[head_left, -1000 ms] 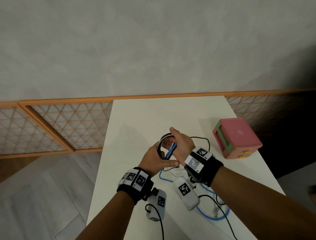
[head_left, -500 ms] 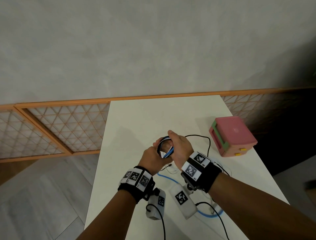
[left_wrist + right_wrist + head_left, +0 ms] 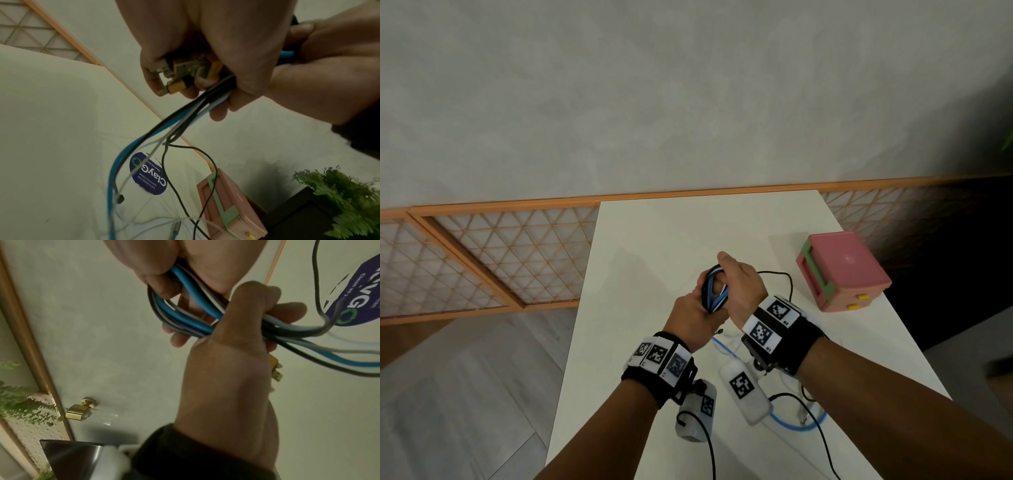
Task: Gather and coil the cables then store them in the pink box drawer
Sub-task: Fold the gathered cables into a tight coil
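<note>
Head view showed the white table (image 3: pixel 654 240) with the pink box (image 3: pixel 842 270) at its right edge, drawer apparently closed, well apart from both hands raised over the table's middle. The left hand (image 3: pixel 691 322) was clenched round the base of the cable coil (image 3: pixel 714 291) and the right hand (image 3: pixel 743 291) curled round its loops, while loose tails (image 3: pixel 796 423) trailed on the table. Judged step: coiling, unfinished; next move called for winding in the tails without letting the plugs (image 3: pixel 180 71) slip from the left fingers (image 3: pixel 154 76).

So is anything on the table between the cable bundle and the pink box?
Only a loose black cable loops across the table between the cable bundle and the pink box; its drawers look closed.
</note>
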Demonstrator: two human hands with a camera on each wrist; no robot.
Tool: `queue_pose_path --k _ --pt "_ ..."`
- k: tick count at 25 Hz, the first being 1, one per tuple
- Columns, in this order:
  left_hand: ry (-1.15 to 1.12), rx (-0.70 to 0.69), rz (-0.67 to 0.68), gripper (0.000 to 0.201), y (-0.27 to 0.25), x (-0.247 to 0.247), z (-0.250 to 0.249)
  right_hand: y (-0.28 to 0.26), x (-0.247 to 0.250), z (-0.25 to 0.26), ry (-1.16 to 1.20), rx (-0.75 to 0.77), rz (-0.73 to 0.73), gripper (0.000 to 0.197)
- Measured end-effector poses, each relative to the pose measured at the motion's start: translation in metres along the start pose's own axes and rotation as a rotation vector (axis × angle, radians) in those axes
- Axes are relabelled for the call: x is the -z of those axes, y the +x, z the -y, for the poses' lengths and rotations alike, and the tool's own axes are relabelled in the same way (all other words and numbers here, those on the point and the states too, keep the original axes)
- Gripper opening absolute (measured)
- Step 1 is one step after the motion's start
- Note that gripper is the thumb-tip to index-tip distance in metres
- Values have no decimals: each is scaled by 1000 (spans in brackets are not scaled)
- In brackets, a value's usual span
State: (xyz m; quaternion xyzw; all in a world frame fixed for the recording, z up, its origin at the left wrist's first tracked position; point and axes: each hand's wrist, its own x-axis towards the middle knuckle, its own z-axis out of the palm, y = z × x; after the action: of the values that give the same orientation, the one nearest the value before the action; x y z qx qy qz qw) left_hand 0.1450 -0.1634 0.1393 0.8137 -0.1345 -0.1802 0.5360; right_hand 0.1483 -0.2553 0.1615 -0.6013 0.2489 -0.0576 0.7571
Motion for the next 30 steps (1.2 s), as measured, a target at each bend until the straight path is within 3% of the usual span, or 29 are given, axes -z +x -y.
queue_pose_path --k 2,6,7,10,13,15,19,22,27,30 --pt "-37 -46 19 36 0 0 -1 3 -2 -4 23 -57 -51 69" --pt "-55 13 103 31 0 0 4 -7 -8 5 141 -49 -202 38" --pt "-88 29 123 31 0 -1 6 -6 -7 6 189 -35 -172 37" --pt "-192 95 171 24 2 -2 9 -1 2 10 263 -93 -3 58" --pt "-213 106 215 29 3 -2 8 3 13 14 189 -159 97 61" --pt "-199 132 183 31 5 -2 7 8 15 14 44 -110 131 57" --pt "-167 157 126 26 10 -1 8 17 22 20 -340 51 17 53" --pt "-123 126 131 28 12 0 12 19 21 16 -346 47 0 53" --pt "-125 53 137 27 15 -2 16 18 12 11 -152 -75 -54 48" --pt "-167 68 128 27 13 -2 14 19 15 14 -256 -78 -25 47"
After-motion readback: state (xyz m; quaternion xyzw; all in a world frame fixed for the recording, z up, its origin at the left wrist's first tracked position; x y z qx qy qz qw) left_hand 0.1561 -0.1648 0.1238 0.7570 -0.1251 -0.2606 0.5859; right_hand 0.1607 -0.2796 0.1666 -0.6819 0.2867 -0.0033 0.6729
